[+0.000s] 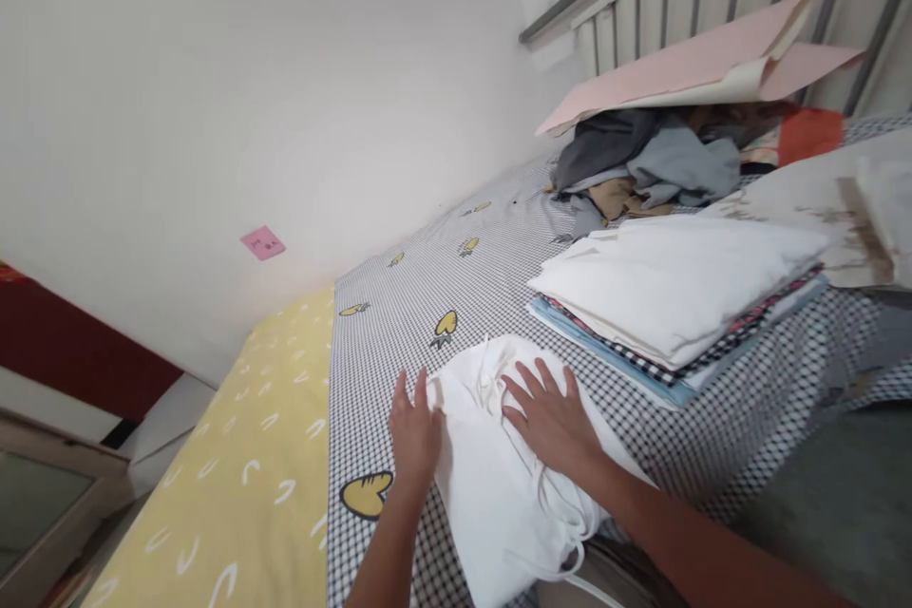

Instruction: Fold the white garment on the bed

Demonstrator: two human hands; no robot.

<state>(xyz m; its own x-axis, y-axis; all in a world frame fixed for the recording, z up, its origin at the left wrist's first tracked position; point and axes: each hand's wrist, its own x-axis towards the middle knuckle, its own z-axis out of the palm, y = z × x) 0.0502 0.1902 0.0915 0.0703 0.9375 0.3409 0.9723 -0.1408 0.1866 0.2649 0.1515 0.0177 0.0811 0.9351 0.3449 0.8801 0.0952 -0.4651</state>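
A white cloth garment or bag [470,475] with long white strings [545,494] lies flat on the checked bed sheet, close in front of me. My right hand [552,413] rests palm down on its upper part, fingers spread over the cloth and strings. At the cloth's left edge is my left hand [414,423], its fingers stretched upward and apart. The strings trail down toward the near edge of the cloth. Whether the white thing is a garment or a bag I cannot tell.
Right of the cloth sits a stack of folded fabrics [684,290], white on top. Behind it are rumpled grey clothes [648,157] under pink sheets of paper or card [684,71]. A pink note [263,243] is on the wall. The bed's edge drops off at lower right.
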